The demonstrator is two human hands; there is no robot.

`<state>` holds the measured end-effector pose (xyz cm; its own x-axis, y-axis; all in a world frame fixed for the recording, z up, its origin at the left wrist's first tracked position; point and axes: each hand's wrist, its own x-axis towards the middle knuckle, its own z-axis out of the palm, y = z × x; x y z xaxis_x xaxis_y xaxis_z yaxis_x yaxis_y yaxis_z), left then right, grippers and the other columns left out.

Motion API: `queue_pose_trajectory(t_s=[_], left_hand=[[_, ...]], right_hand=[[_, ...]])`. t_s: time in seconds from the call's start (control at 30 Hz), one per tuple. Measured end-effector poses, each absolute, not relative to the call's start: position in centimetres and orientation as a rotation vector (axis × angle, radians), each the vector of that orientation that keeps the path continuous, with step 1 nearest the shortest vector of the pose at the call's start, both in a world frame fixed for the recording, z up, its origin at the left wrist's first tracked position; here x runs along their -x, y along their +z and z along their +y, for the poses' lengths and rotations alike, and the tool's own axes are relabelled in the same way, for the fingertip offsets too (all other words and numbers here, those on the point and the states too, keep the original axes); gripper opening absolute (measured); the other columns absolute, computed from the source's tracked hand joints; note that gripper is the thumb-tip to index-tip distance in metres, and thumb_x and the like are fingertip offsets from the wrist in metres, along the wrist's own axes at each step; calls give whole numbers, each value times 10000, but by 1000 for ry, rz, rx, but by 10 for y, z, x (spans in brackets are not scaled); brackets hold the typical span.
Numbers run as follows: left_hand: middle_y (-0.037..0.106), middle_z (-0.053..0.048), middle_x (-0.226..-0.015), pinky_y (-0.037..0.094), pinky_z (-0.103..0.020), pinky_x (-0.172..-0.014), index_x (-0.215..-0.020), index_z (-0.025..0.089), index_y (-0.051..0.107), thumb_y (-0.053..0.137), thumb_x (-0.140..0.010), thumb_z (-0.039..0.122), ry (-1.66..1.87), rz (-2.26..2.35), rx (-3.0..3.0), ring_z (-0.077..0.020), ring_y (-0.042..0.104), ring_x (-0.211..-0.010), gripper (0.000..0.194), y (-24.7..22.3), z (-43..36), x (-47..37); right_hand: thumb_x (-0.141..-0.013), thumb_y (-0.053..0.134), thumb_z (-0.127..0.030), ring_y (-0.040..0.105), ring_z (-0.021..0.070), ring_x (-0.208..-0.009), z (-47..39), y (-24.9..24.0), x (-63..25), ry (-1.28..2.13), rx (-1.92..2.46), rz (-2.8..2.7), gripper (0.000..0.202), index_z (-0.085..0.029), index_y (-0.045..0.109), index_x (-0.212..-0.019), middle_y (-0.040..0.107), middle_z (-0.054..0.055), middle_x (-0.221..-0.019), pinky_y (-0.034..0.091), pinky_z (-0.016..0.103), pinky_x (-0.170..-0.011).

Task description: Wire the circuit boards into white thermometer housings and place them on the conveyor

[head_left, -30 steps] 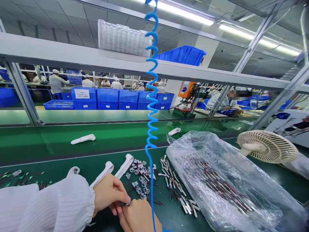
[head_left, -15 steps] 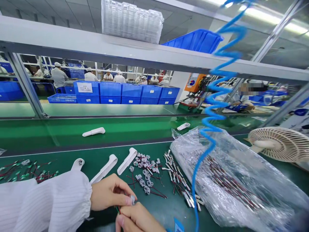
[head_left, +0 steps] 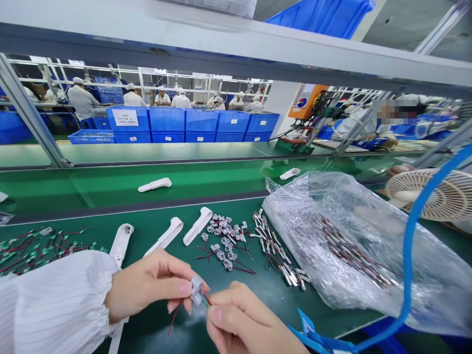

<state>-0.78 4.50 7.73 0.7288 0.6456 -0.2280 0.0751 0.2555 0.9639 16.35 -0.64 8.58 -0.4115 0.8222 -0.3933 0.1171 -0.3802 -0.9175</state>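
Between thumb and fingers, my left hand (head_left: 158,285) pinches a small grey plastic part (head_left: 196,290) at the lower centre. A thin red wire (head_left: 174,318) hangs below it. My right hand (head_left: 250,319) is closed on red and green wires (head_left: 205,298) that enter the part's right side. Behind my hands lie loose grey parts (head_left: 224,246) with dark red wires. White curved housings (head_left: 199,225) rest on the green table, one of them (head_left: 121,243) beside my left sleeve.
Silvery wired pieces (head_left: 280,255) lie right of centre, beside a clear plastic bag (head_left: 354,255). Green-tipped wires (head_left: 33,248) spread at left. A fan (head_left: 431,194) and a blue coiled hose (head_left: 409,236) stand right. A conveyor (head_left: 221,179) carries white housings. People sit beyond blue bins (head_left: 167,120).
My hands have moved apart, uncovering the grey part and the wires between them. The view has tilted down, and the blue hose has swung to the right.
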Motion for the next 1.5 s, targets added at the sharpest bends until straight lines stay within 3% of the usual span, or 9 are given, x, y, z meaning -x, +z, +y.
queue_pose_trajectory(t_s=[0.23, 0.43, 0.6, 0.7, 0.87, 1.1, 1.2, 1.37, 1.5], left_hand=[[460, 2, -603, 331, -191, -469, -897, 196, 686, 529, -727, 306, 398, 728, -1546, -91, 392, -504, 256, 88, 39, 6], [475, 11, -565, 332, -214, -556, -886, 239, 687, 536, -738, 307, 528, 877, -1772, -115, 426, -564, 222, 91, 35, 4], [520, -7, -564, 310, -202, -435, -810, 176, 704, 564, -679, 326, 582, 973, -1469, -115, 425, -511, 243, 92, 38, 5], [544, -9, -521, 301, -198, -437, -671, 136, 689, 569, -672, 317, 563, 933, -1322, -86, 397, -455, 217, 94, 39, 5], [382, 39, -360, 282, -195, -441, -496, 118, 601, 565, -689, 329, 535, 787, -993, -58, 305, -394, 288, 94, 36, 4], [389, 37, -374, 280, -181, -439, -503, 104, 585, 574, -708, 269, 556, 705, -821, -57, 304, -408, 263, 91, 34, 5], [423, 32, -386, 285, -171, -452, -547, 92, 597, 566, -721, 261, 560, 724, -853, -51, 321, -414, 245, 90, 35, 5], [484, 15, -438, 298, -160, -458, -565, 78, 611, 578, -715, 246, 575, 694, -885, -29, 322, -396, 227, 88, 35, 5], [469, 22, -427, 306, -157, -456, -650, 83, 648, 599, -707, 252, 590, 603, -819, -29, 335, -397, 185, 87, 34, 7]], right_hand=[[-713, 393, -282, 126, 35, -296, 1, 85, -161, 1937, 1186, -1345, 311, -172, 455, -429, 212, -103, -305, 75, 209, -326], [-665, 521, -287, 172, 28, -370, -2, 71, -159, 1750, 1024, -1032, 144, -198, 409, -670, 266, -117, -449, 126, 166, -362], [-724, 517, -244, 356, 48, -454, -13, 57, -150, 1271, 1016, -1172, 73, -176, 535, -701, 442, -20, -667, 285, 186, -403], [-746, 503, -170, 432, 76, -461, -16, 57, -147, 956, 1099, -1376, 78, -185, 580, -739, 521, 13, -659, 334, 186, -384], [-733, 514, -71, 523, 101, -514, -16, 70, -145, 412, 1147, -1643, 147, -199, 574, -771, 589, 28, -682, 413, 188, -431], [-724, 529, -97, 526, 94, -444, -20, 75, -140, -328, 1217, -1732, 111, -170, 578, -793, 616, 18, -616, 376, 208, -425], [-739, 516, -128, 540, 107, -481, -20, 76, -138, -283, 1251, -1762, 83, -166, 586, -763, 622, 30, -634, 380, 211, -444], [-742, 494, -111, 445, 79, -403, -18, 82, -134, -59, 1244, -1699, 116, -180, 551, -669, 545, -1, -553, 356, 202, -399], [-738, 487, -113, 504, 87, -455, -18, 79, -131, 6, 1188, -1582, 108, -196, 546, -701, 557, -6, -591, 379, 191, -409]])
